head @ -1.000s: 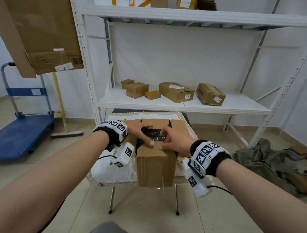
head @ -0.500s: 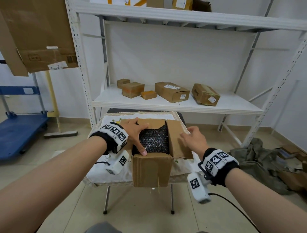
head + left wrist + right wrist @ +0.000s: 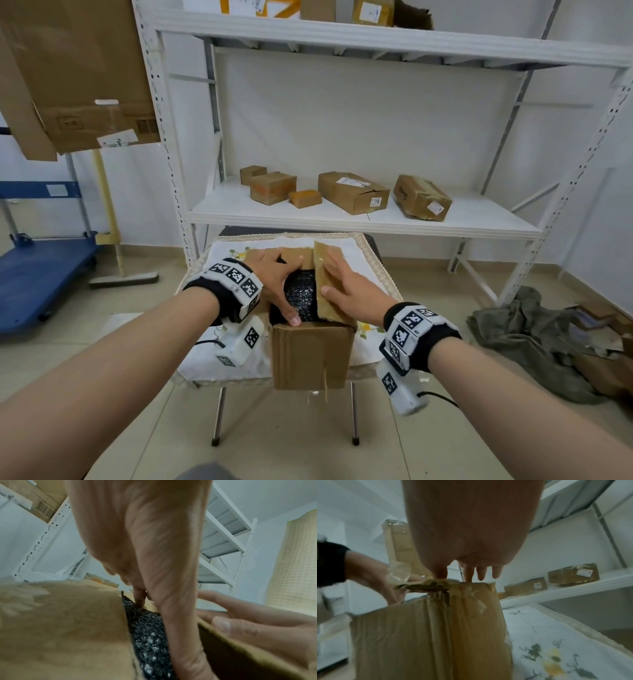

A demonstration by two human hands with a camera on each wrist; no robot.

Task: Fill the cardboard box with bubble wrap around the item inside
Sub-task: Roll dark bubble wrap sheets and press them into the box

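A brown cardboard box (image 3: 311, 356) stands on a small cloth-covered table (image 3: 236, 366) in the head view. Dark bubble wrap (image 3: 303, 296) fills its open top and also shows in the left wrist view as bubble wrap (image 3: 149, 635). My left hand (image 3: 277, 284) lies spread over the wrap and the left flap, thumb at the near edge, fingers straight. My right hand (image 3: 346, 291) presses flat on the right flap (image 3: 325, 270), which is folded partly over the wrap. The right wrist view shows the box side (image 3: 429, 635) under my straight fingers (image 3: 481, 573). The item inside is hidden.
A white metal shelf (image 3: 479, 222) behind the table carries several small cardboard boxes (image 3: 352, 192). A blue trolley (image 3: 37, 270) stands at the left. A heap of grey cloth (image 3: 534, 339) and cardboard scraps lies on the floor at the right.
My right hand went out to the box's right flap and has swung it inward over the bubble wrap. My left hand stayed on the wrap at the box's left side.
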